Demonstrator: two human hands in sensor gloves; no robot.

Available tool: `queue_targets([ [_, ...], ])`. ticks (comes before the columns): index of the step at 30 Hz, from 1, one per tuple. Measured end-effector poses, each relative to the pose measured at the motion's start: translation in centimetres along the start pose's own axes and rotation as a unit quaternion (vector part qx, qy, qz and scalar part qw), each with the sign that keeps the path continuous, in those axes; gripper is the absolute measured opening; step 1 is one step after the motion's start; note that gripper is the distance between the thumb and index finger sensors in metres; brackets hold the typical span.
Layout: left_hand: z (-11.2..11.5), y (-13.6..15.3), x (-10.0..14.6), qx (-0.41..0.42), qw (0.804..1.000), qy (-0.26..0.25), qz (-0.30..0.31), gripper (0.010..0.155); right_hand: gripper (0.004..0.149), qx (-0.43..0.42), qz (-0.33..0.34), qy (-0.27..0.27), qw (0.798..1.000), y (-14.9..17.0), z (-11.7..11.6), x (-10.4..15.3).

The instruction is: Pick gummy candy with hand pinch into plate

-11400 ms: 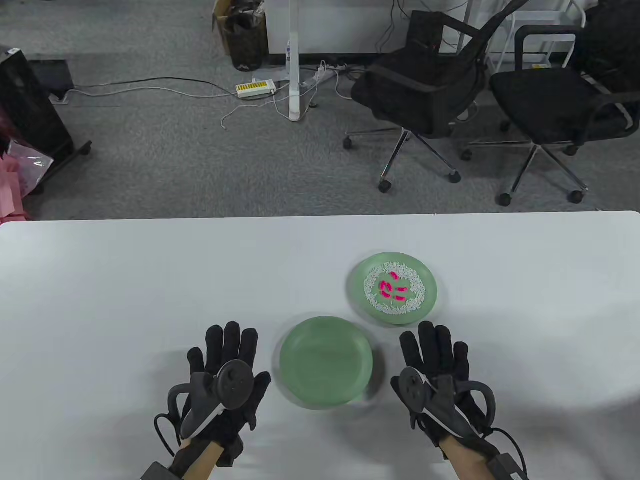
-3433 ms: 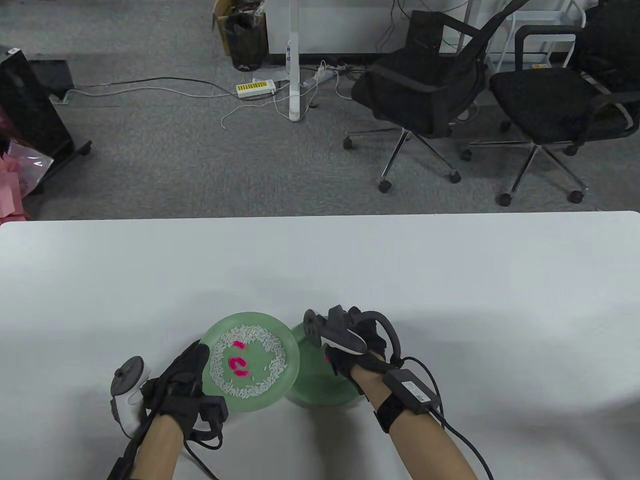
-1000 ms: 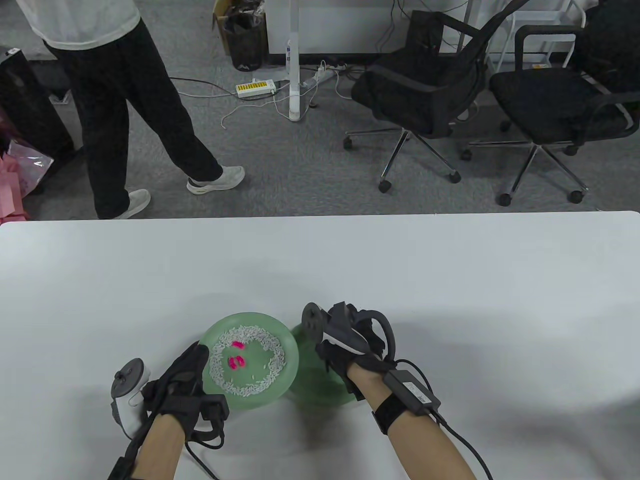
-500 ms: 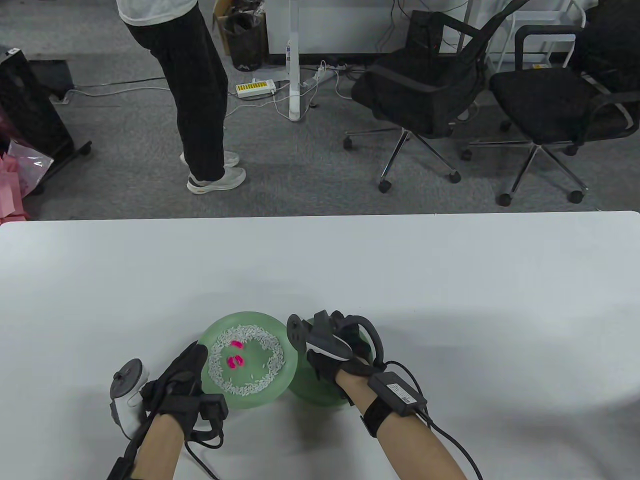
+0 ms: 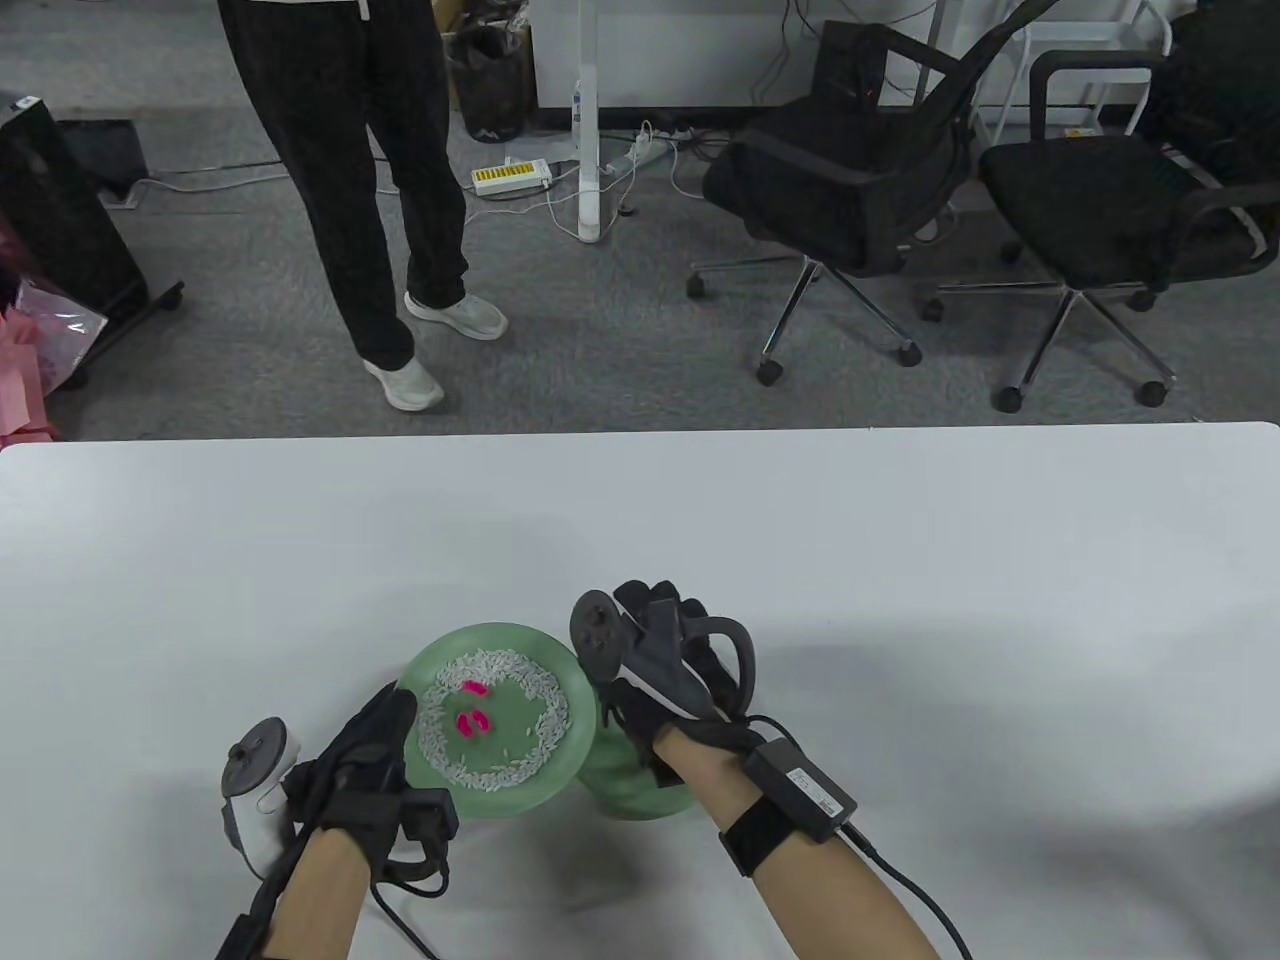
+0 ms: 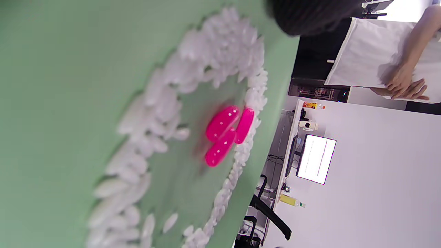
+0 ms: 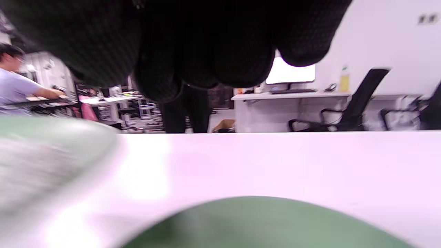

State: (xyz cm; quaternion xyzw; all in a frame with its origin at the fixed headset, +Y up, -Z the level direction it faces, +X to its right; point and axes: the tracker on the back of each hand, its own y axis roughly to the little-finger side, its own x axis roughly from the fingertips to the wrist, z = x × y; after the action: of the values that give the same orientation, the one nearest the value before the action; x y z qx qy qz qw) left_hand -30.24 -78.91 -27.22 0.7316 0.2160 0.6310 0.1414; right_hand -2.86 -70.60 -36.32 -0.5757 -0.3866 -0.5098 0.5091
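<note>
Three bright pink gummy candies [image 5: 471,712] lay close together near the middle of a pale green plate [image 5: 560,668], inside a loose ring of white rice-like grains [image 5: 497,770]; the left wrist view showed the three candies touching or nearly touching one another. This plate sat raised and tilted, its right edge overlapping a second green plate [image 5: 640,790] that rested on the white tabletop [image 5: 900,560]. The left hand [image 5: 365,770] held the grain-ringed plate at its left rim, its grip clenched on that rim. The right hand [image 5: 665,680] hovered over the second plate, just right of the raised one, its fingers bunched and hanging down in the right wrist view; whether they pinched a candy could not be told, since no pink showed between them. Judging from this, the step in hand was moving candies one by one from the grain-ringed plate to the other plate, with the right hand between trips. The next move would likely call for the right hand to reach left over the raised plate and pinch a single candy without dragging grains along. Beyond the tabletop, a person in dark trousers [image 5: 350,180] stood on grey carpet near two black office chairs [image 5: 860,190].
</note>
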Motion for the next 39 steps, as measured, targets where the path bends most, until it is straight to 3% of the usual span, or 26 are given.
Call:
queue_targets([
  [3,0.1,0.0,0.0,-0.003,1.000,0.001,0.002,0.060,0.044,-0.022,0.022,-0.049,0.998,-3.7,0.3,0.7],
  [9,0.2,-0.1,0.1,-0.006,1.000,-0.001,0.004,0.060,0.045,0.059,0.027,-0.088,0.994,-8.3,-0.9,0.9],
  [18,0.1,0.0,0.1,-0.008,1.000,-0.005,0.005,0.060,0.042,0.076,0.021,-0.098,0.992,-9.5,-2.0,0.5],
  [39,0.2,0.2,-0.1,-0.015,1.000,-0.002,0.003,0.060,0.046,0.093,0.043,-0.105,0.989,-10.6,-1.4,1.8],
])
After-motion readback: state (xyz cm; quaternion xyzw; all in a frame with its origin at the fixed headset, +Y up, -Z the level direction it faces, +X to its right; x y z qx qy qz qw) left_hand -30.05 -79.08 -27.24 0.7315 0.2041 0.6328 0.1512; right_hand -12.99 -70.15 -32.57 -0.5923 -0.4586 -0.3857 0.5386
